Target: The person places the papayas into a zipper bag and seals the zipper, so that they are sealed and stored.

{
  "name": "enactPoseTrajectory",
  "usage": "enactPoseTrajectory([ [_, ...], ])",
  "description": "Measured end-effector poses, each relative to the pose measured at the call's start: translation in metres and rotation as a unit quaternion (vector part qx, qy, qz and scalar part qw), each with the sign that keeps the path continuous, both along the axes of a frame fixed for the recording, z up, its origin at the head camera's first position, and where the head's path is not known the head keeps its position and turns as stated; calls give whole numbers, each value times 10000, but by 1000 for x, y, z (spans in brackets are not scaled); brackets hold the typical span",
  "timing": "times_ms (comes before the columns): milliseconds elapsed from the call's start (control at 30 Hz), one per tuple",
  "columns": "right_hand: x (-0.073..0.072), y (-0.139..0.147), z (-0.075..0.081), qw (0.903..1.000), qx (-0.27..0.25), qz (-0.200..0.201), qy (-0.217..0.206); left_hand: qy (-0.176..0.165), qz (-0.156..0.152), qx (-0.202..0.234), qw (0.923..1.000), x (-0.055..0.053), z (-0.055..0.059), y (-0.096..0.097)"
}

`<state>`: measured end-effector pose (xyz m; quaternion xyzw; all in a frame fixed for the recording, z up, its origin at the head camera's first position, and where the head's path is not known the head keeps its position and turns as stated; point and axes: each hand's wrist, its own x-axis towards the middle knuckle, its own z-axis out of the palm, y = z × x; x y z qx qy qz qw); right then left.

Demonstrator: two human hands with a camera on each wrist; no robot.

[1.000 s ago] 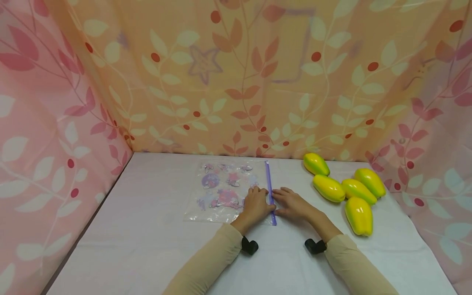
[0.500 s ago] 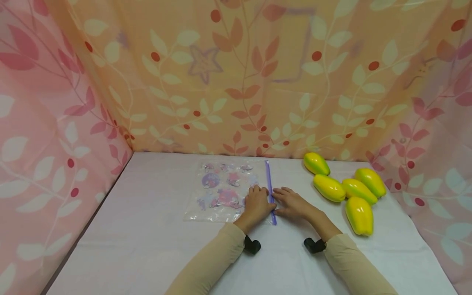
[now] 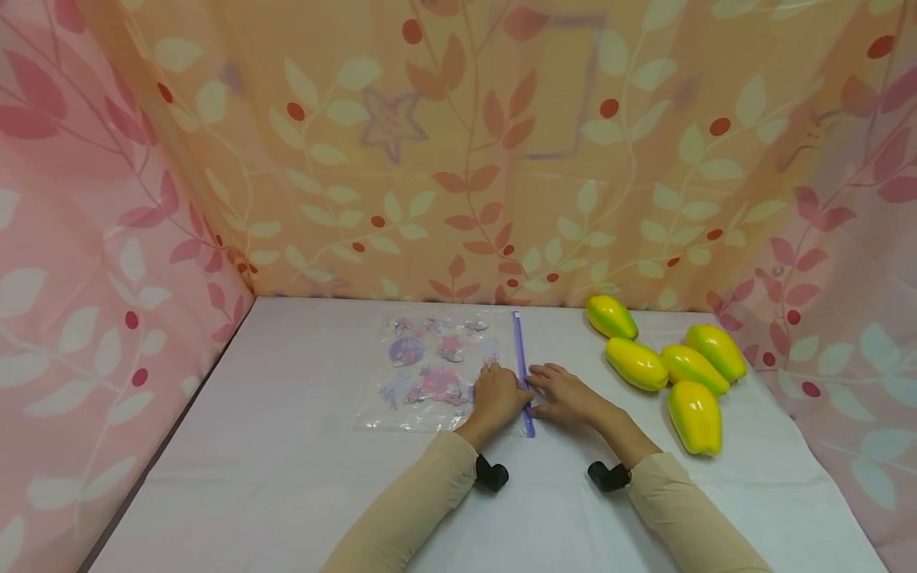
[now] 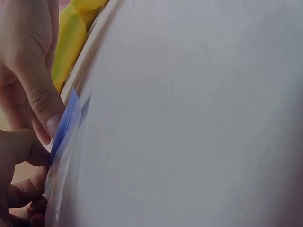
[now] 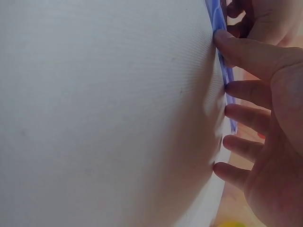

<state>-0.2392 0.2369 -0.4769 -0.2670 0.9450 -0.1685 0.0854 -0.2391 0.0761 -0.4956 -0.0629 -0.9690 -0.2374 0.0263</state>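
Note:
A clear plastic zip bag (image 3: pixel 423 414) printed with pink and purple cartoon pictures lies flat on the white-covered table. Its purple zip strip (image 3: pixel 520 342) runs along the right side. My left hand (image 3: pixel 497 398) bends over the bag beside the strip, its thumb and fingers pinching the edge there. From the other side my right hand (image 3: pixel 569 398) reaches in with fingers spread and nearly straight. In the right wrist view, its thumb (image 5: pixel 241 52) touches the blue-looking strip (image 5: pixel 218 19) and the other fingertips rest along it and on the cloth. The left wrist view shows the strip's end (image 4: pixel 66 123) tilted up between both hands.
Several yellow-green fruits, shaped like papayas or mangoes, lie at the right; the nearest fruit (image 3: pixel 695 418) is beyond the right forearm. White cloth (image 3: pixel 272 477) covers the table. Leaf-patterned curtains (image 3: pixel 322 159) enclose the back and sides.
My left fingers have drawn in slightly and the thumb has moved a little up along the strip. The right hand, the bag and the fruits stay in place.

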Motion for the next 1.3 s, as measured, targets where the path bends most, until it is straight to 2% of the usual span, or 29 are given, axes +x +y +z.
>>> enactPoseTrajectory([
  [100,0,-1,0,9999,-86,5,96,90,57,183,9998,-1,-1,-1],
  [200,0,-3,-1,9994,-207,123,252,77,28,705,9975,-2,-1,-4],
  [367,2,-2,-6,9980,-312,350,419,-120,-102,1626,9866,-2,-1,-8],
  [433,2,-2,-6,9977,-310,399,442,-175,-128,1765,9841,-1,-1,-9],
  [533,2,-3,-6,9975,-235,447,485,-165,-247,1750,9841,-1,-1,-11],
  [600,3,-4,-4,9979,-198,426,440,-40,-398,1639,9857,0,0,-12],
  [767,3,-6,1,9993,-257,239,123,376,-836,1018,9906,1,5,-15],
  [900,3,-6,1,9993,-210,245,198,472,-1045,438,9924,1,6,-15],
  [1067,3,-4,-2,9990,-160,281,317,594,-990,-472,9922,4,8,-14],
  [1200,2,-4,-3,9990,-139,302,314,768,-818,-1235,9860,6,8,-12],
  [1300,2,-5,-3,9990,-176,287,280,860,-690,-1566,9815,7,8,-11],
])
